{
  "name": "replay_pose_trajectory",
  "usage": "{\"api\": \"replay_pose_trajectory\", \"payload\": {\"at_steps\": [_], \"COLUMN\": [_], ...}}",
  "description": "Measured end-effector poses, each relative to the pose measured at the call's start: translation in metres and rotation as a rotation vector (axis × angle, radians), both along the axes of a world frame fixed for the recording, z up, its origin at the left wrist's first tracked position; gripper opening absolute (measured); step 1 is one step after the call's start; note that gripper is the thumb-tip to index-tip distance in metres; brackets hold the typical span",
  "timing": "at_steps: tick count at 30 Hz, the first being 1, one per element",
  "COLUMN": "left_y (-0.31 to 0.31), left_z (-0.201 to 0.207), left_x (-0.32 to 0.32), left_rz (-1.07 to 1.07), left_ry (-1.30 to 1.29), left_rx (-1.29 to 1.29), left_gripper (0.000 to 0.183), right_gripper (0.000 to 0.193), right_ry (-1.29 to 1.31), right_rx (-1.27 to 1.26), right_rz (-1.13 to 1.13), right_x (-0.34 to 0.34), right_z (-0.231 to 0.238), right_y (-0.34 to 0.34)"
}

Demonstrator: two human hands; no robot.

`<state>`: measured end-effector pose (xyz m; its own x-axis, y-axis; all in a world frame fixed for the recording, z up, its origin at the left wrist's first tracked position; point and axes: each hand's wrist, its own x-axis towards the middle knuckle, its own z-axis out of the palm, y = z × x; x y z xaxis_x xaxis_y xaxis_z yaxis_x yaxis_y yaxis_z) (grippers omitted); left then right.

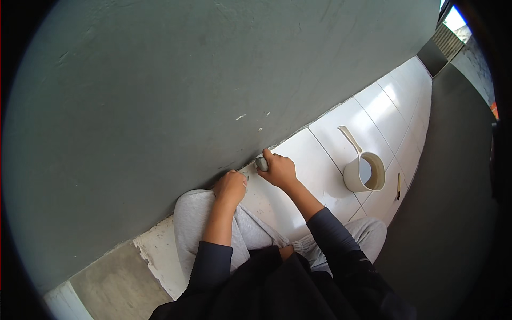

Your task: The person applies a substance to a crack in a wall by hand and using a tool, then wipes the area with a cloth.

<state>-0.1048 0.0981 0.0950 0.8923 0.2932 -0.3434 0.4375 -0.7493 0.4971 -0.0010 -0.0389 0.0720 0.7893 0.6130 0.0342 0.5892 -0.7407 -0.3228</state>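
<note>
My right hand (279, 170) is closed around a grey, rounded, stone-like lump (261, 164), just above the white tiles beside the foot of the wall. Its exact kind does not show. Close by, my left hand (230, 186) is down at the wall's base with its fingers curled in. A small grey bit shows at its finger edge, too little to name. Both hands work near the seam where the grey wall (160, 96) meets the white tile floor (277, 197).
A cream water dipper (352, 177) with a long handle stands on the tiles to the right. Beyond it lies a thin yellowish tool (398, 185) with a dark end. A second dark grey wall (442, 176) bounds the right side. Bare concrete (114, 285) shows at lower left.
</note>
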Motion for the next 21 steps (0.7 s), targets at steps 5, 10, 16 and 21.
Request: {"api": "replay_pose_trajectory", "payload": {"at_steps": [5,10,16,21], "left_y": [0.005,0.003,0.005,0.001], "left_z": [-0.001,0.002,0.002,0.009], "left_x": [-0.001,0.003,0.001,0.004], "left_rz": [-0.018,0.051,0.045,0.047], "left_ry": [0.043,0.045,0.019,0.023], "left_rx": [0.049,0.032,0.027,0.026], "left_gripper": [0.010,0.021,0.021,0.022], "right_gripper": [0.037,0.037,0.038,0.038], "right_ry": [-0.050,-0.038,-0.038,-0.086], "right_rx": [-0.023,-0.017,0.074,0.037], "right_rz": [-0.157,-0.094,-0.073,-0.146], "right_x": [0.039,0.013,0.024,0.018], "right_z": [0.005,0.006,-0.001,-0.001], "right_y": [-0.032,-0.011,-0.026,-0.008]}}
